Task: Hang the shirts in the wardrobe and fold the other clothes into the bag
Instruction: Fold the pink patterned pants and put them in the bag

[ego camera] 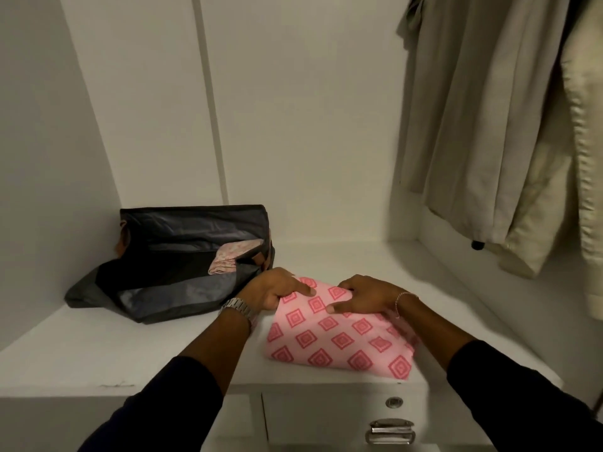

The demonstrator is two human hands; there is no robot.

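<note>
A folded pink cloth (336,337) with red diamond motifs lies on the white wardrobe shelf (98,350), near its front edge. My left hand (277,288) grips the cloth's far left corner, thumb on top. My right hand (365,295) pinches the far edge beside it, thumb pressed on the fabric. A dark grey bag (182,256) sits open at the back left of the shelf, with a pale pink garment (228,256) showing inside. The bag's edge is just left of my left hand.
Beige shirts (483,125) hang at the right side of the wardrobe, reaching down toward the shelf. Below the shelf front is a drawer with a metal lock (394,402) and handle (390,432). White walls close in the left and back.
</note>
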